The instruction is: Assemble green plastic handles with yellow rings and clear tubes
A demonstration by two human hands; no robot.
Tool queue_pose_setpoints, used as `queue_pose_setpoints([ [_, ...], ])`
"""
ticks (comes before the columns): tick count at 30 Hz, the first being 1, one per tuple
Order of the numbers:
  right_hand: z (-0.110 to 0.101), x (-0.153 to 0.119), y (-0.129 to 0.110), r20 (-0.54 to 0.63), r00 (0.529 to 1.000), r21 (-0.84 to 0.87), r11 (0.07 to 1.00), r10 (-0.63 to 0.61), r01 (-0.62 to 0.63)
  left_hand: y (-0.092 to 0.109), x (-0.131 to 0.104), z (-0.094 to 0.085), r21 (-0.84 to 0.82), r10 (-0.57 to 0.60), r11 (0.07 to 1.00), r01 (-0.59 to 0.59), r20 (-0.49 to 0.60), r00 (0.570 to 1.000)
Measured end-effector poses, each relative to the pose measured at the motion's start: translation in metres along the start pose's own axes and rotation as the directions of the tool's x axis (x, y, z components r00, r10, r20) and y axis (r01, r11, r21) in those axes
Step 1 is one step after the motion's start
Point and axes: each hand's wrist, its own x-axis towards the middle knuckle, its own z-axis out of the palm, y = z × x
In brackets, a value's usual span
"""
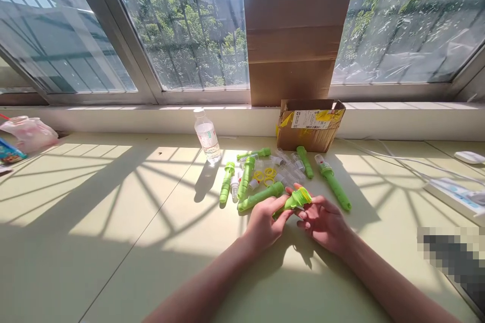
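My left hand (265, 222) is wrapped around a green plastic tube (294, 201) with a wider, flared end. A yellow ring (305, 195) sits at that end, and my right hand (328, 224) pinches it from the right. The tube's narrow end is mostly hidden by my left fingers. Just beyond my hands lie several similar green tubes, one of them (261, 198) right by my left knuckles. Several loose yellow rings (269, 176) lie among clear plastic pieces (290, 167) and small white-capped parts. Another green tube (337, 189) with a clear, white-capped top lies to the right.
A clear water bottle (207, 137) stands at the back left of the pile. Behind it, an open cardboard box (310, 126) stands against the sill. A white power strip (456, 197) with cables lies at right, and a pinkish plastic bag (32, 133) at far left.
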Motion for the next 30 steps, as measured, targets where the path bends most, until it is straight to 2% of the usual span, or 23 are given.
queue_pose_setpoints([
  [5,0.0043,-0.0016,-0.0005,0.014,1.0,-0.026,1.0,-0.004,0.004,-0.0023,-0.0016,0.0004,0.058,0.021,0.998,-0.019,-0.024,0.999],
  [10,0.0014,0.0016,0.0004,-0.041,0.999,-0.027,0.999,-0.032,0.031,-0.0047,-0.0022,0.0047,0.142,-0.006,0.99,0.011,-0.031,0.999],
  [14,-0.0015,0.0037,-0.0008,-0.073,0.996,-0.035,0.999,-0.043,0.041,-0.0033,-0.0018,0.0062,0.144,-0.004,0.99,0.006,-0.017,1.0],
  [21,-0.0016,0.0027,-0.004,-0.082,0.996,-0.043,0.999,-0.034,0.03,-0.003,-0.0013,0.0045,0.085,0.009,0.996,-0.008,-0.008,1.0],
  [30,0.0028,0.0009,-0.003,-0.077,0.997,-0.022,1.0,-0.006,0.004,0.0005,-0.0007,0.0023,-0.092,-0.015,0.996,0.01,-0.064,0.998],
])
